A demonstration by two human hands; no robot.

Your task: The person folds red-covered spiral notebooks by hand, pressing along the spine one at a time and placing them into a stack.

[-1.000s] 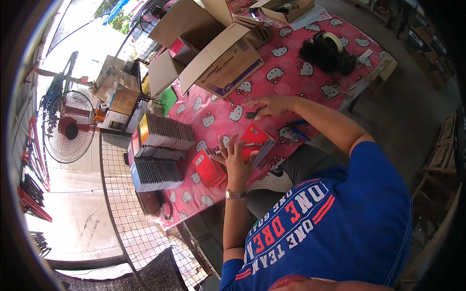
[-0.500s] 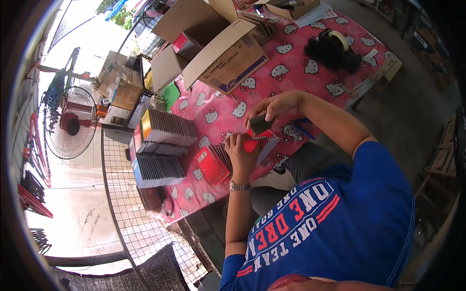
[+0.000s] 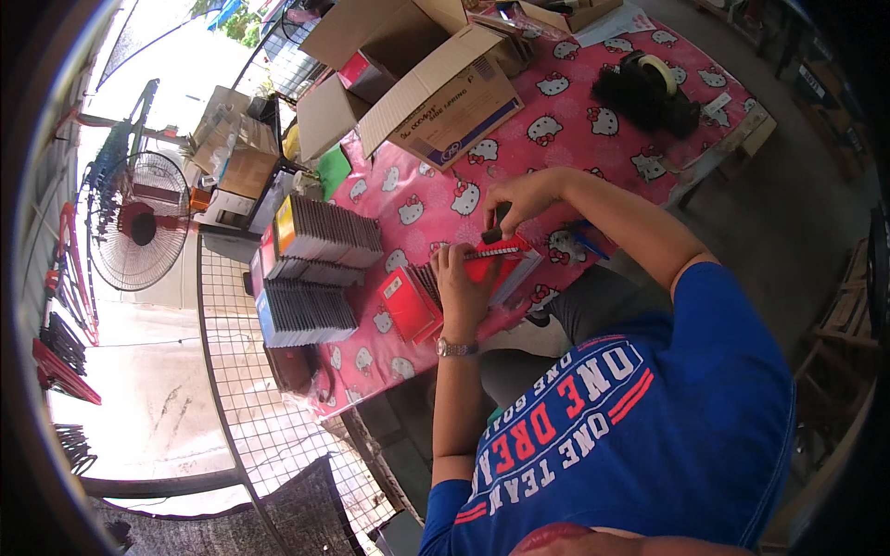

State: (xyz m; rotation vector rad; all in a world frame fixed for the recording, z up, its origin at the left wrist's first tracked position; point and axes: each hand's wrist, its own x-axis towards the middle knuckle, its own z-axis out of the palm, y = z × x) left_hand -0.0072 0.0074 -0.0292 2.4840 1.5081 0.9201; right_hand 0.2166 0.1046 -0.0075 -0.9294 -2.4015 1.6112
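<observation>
A red spiral notebook (image 3: 519,271) lies tilted at the table's near edge, its coil toward the far side. My left hand (image 3: 461,283) grips its left part, fingers over the coil edge and thumb on the cover. Above the coil, my right hand (image 3: 527,202) is closed on a small dark green block (image 3: 497,233), held edge-down close to the spiral; whether it touches cannot be made out. Directly left of my left hand is a pile of red notebooks (image 3: 408,301), partly hidden by that hand.
Tall stacks of spiral notebooks (image 3: 320,269) stand at the table's left. An open cardboard box (image 3: 459,107) sits at the back. A tape roll (image 3: 658,74) and a black fluffy item (image 3: 640,102) lie far right. Blue pens (image 3: 593,243) are beside the notebook; a fan (image 3: 139,222) stands left.
My right hand has lowered the green block toward the coil and turned it from face-on to edge-down. My left hand stays on the notebook. The whole view has shifted slightly.
</observation>
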